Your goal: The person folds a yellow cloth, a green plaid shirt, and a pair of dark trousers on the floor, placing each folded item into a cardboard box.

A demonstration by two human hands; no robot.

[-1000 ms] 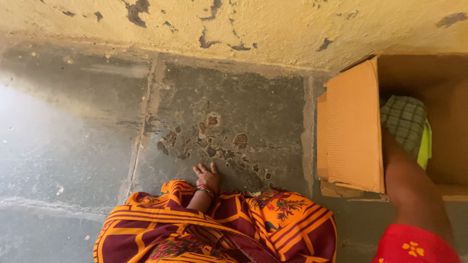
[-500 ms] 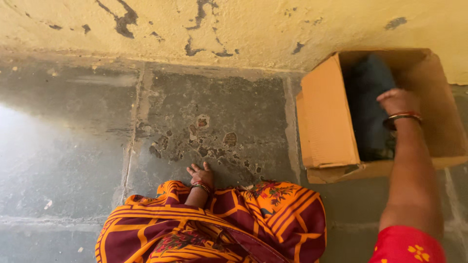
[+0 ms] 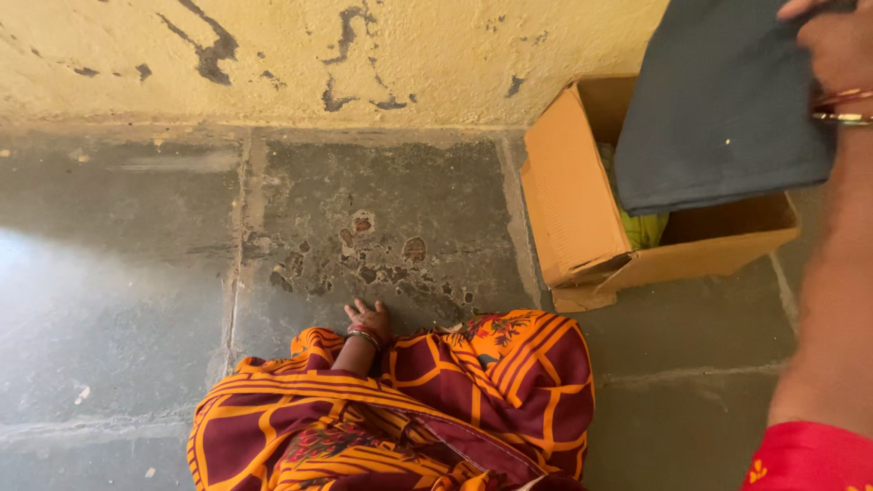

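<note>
My right hand (image 3: 832, 41), with bangles on the wrist, grips a folded dark blue-grey cloth (image 3: 718, 109) and holds it up above an open cardboard box (image 3: 568, 205) at the right. Under the cloth, a yellow-green fabric (image 3: 644, 227) shows inside the box. My left hand (image 3: 366, 321) rests flat on the grey stone floor (image 3: 136, 264), fingers spread, just in front of my orange and maroon patterned garment (image 3: 409, 409). It holds nothing.
A yellow wall (image 3: 318, 55) with peeling paint runs along the back, and the box stands against it. The floor has worn, pitted patches ahead of my left hand and joints between its slabs.
My right hand has come up out of the box, lifting the folded dark cloth with it. The view has shifted so the box sits further left. My left hand stays on the floor.
</note>
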